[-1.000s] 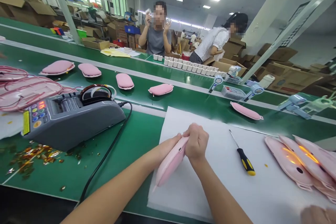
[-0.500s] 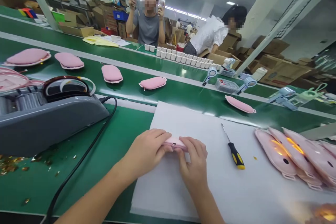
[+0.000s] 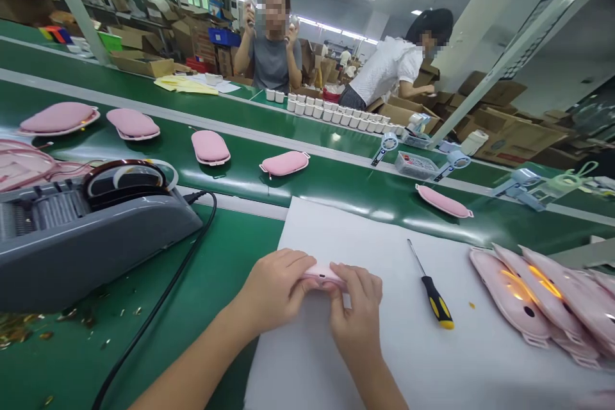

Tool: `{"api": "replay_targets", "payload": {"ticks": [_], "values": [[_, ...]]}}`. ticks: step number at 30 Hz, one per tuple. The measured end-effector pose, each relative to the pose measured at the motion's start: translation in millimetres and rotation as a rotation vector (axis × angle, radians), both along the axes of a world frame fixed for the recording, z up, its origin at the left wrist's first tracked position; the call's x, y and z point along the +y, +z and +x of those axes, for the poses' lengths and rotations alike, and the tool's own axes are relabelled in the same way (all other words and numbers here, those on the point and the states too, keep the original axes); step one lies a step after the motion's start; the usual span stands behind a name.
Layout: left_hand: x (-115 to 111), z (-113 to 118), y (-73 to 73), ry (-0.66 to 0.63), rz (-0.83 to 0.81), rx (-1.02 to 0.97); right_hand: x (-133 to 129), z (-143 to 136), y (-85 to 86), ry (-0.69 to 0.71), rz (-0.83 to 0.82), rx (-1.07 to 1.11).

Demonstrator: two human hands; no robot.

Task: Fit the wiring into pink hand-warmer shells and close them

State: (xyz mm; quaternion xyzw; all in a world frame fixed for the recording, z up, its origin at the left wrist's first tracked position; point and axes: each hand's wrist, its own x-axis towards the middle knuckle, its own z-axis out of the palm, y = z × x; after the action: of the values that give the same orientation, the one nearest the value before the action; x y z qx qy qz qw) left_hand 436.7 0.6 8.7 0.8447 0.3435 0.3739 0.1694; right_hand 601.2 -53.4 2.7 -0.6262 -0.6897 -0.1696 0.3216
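- Pink case (image 3: 323, 270) was over the white sheet (image 3: 384, 346), held from both sides.
- The left hand (image 3: 273, 285) pinched its left side, thumb below and fingers on top.
- The right hand (image 3: 358, 301) pinched its right side the same way.
- A small dark hole (image 3: 322, 276) showed on the edge of the case, between the hands.
- A screwdriver (image 3: 437, 301) lay on the sheet, to the right of the hands.
- Other pink cases (image 3: 504, 291) overlapped farther right, with orange glows.
- A gray machine (image 3: 144, 230) stood on the green bench (image 3: 228, 256), to the left.
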Motion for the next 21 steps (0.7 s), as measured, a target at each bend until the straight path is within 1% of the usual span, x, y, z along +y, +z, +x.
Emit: {"api": "replay_targets", "payload": {"ticks": [3, 5, 9, 13, 15, 17, 19, 21], "values": [[0, -10, 5.0, -0.065, -0.074, 0.039, -3, 6, 2.9, 0.033, 0.01, -0.06], [0, -15, 7.3, -0.087, -0.16, 0.078, -7, 7, 3.6, 0.026, -0.003, -0.086], [1, -20, 10.9, -0.077, -0.319, 0.136, -13, 8, 5.3, -0.026, -0.043, -0.108], [4, -26, 15.1, -0.074, -0.44, 0.14, -11, 15, 13.4, -0.057, -0.141, -0.167], [6, -28, 15.5, -0.092, -0.469, 0.121, -7, 17, 18.5, -0.013, -0.168, -0.188], [7, -28, 13.2, -0.106, -0.467, 0.074, -2, 16, 21.3, 0.064, -0.159, -0.159], [7, -26, 8.5, -0.109, -0.447, 0.013, 1, 13, 20.0, 0.112, -0.115, -0.091], [6, -22, 2.7, -0.089, -0.417, -0.05, 0, 11, 14.5, 0.111, -0.044, -0.051]]}}
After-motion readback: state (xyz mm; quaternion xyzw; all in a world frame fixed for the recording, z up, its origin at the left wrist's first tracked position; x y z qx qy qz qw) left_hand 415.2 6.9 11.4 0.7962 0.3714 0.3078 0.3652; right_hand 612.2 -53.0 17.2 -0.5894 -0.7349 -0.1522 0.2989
